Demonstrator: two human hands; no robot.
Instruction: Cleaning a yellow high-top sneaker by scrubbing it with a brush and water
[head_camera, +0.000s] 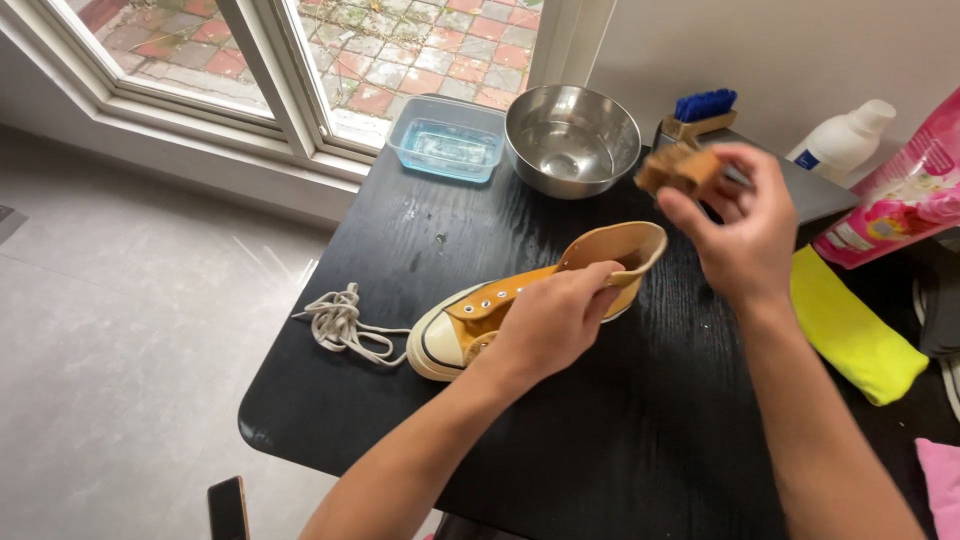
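A mustard-yellow high-top sneaker (470, 315) with a white toe cap lies on its side on the black table (600, 440), laces removed. My left hand (550, 320) grips its upper near the tongue. My right hand (745, 225) is raised above the shoe's ankle opening and holds a small brown wooden brush (678, 168). A loose bundle of cream shoelaces (345, 325) lies on the table left of the toe.
At the table's far edge stand a clear plastic tub of water (447, 140) and a steel bowl (572, 140). A blue-bristled brush (703, 112), white bottle (842, 140), pink refill pouch (900, 195) and yellow cloth (852, 335) sit right. A phone (228, 508) lies below.
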